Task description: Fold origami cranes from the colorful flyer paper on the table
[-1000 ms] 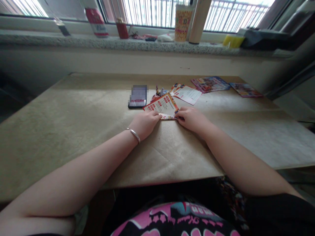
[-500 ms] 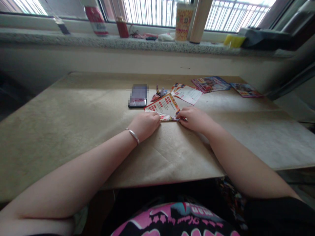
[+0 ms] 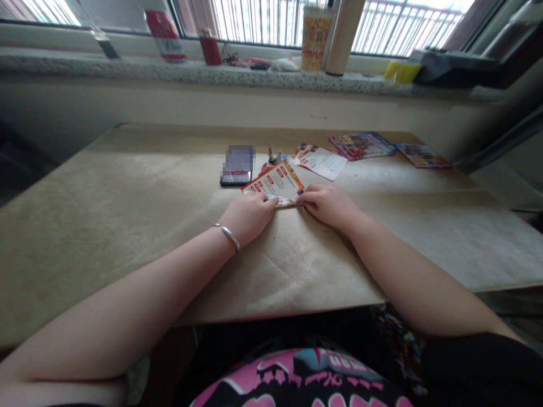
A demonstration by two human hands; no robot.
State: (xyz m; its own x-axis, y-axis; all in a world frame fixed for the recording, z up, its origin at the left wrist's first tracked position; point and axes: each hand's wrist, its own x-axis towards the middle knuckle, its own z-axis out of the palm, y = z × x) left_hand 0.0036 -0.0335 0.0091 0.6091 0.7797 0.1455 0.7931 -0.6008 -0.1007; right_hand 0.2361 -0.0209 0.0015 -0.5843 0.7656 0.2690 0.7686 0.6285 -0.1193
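A printed paper leaflet, white with red labels and an orange border, lies on the table between my hands, its near edge folded up in a narrow strip. My left hand has its fingers closed on the left part of that fold; a silver bangle is on the wrist. Pinching the right end of the folded edge is my right hand. Just beyond the leaflet sits a small folded-paper figure, partly hidden. A phone lies to the left of it.
More leaflets lie behind and to the right, with a colourful stack and another printed sheet farther right. On the granite windowsill stand a patterned cup, a cardboard tube and a red-and-white bottle.
The leaflet has shifted slightly left and turned a little. My right hand has moved slightly left along with it, closer to my left hand, which stays nearly in place.
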